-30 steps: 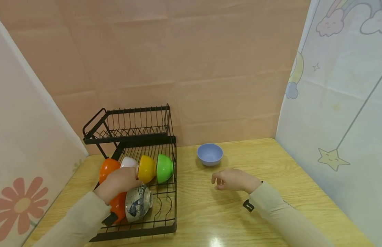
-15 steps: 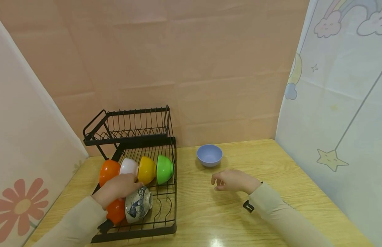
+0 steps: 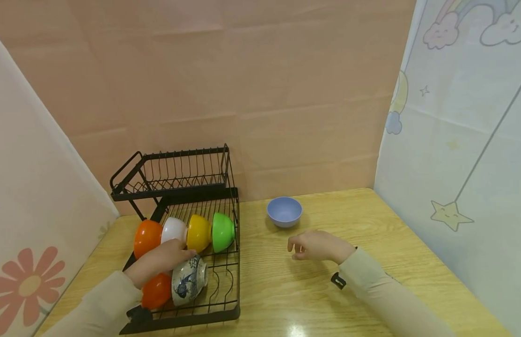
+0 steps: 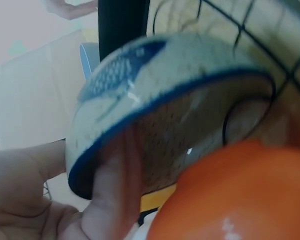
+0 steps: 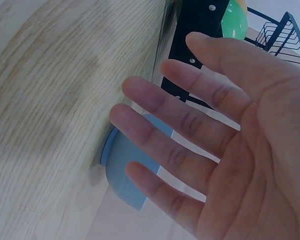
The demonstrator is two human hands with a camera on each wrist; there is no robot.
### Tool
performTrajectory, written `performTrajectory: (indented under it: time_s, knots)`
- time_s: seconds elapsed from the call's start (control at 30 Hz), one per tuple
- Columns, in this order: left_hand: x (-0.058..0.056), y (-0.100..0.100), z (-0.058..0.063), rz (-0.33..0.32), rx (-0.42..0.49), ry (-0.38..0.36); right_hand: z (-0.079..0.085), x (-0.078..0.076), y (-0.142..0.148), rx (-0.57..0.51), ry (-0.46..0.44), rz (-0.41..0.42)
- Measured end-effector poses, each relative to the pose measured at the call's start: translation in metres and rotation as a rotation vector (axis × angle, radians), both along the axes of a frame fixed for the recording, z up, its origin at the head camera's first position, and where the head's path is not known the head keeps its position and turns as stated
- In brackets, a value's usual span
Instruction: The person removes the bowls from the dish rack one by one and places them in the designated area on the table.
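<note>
My left hand (image 3: 161, 261) pinches the rim of a grey-white bowl with a blue fish pattern (image 3: 188, 282). In the left wrist view, fingers (image 4: 115, 185) reach inside the blue-rimmed bowl while the thumb lies along its outside. This bowl stands on its side in the front row of a black dish rack (image 3: 197, 320), beside an orange bowl (image 3: 156, 292). Over the table my right hand (image 3: 319, 246) hovers with its fingers loosely bent and nothing in it. A blue bowl (image 3: 284, 212) sits upright just beyond that hand.
Behind the left hand, an orange bowl (image 3: 147, 238), a white bowl (image 3: 173, 230), a yellow bowl (image 3: 199, 233) and a green bowl (image 3: 223, 232) stand tilted in the rack's back row. Above them is the rack's upper wire tier (image 3: 172, 192). A pink cloth (image 3: 311, 93) hangs behind.
My left hand has come slightly toward me, uncovering more of the white bowl. The patterned bowl keeps its place in the rack, and the right hand stays where it was.
</note>
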State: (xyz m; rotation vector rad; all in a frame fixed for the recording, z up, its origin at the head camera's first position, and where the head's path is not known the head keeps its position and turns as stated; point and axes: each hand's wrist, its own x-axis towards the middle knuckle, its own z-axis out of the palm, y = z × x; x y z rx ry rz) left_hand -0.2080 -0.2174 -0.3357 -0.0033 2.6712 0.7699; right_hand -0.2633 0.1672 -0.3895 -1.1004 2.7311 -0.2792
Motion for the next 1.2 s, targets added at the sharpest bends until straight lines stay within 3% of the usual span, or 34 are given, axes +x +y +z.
performTrajectory:
  time_s: [0.27, 0.47, 0.57, 0.73, 1.2]
  knots:
    - [-0.0029, -0.0033, -0.0096, 0.109, 0.156, -0.075, -0.0014, -0.0022, -0.0001, 0.009, 0.007, 0.0]
    - [-0.0028, -0.0027, -0.0082, 0.169, 0.296, -0.129, -0.0018, -0.0024, -0.001, 0.01, 0.005, -0.006]
    - [-0.0024, -0.0021, -0.0066, 0.197, 0.324, -0.155, -0.0017, -0.002, -0.001, 0.012, -0.001, -0.012]
    - [-0.0019, -0.0017, -0.0059, 0.216, 0.322, -0.167, -0.0027, -0.0021, -0.0002, 0.013, -0.003, -0.017]
    - [-0.001, -0.0037, -0.0087, 0.212, 0.427, -0.16, -0.0054, -0.0021, 0.0015, 0.013, -0.008, -0.021]
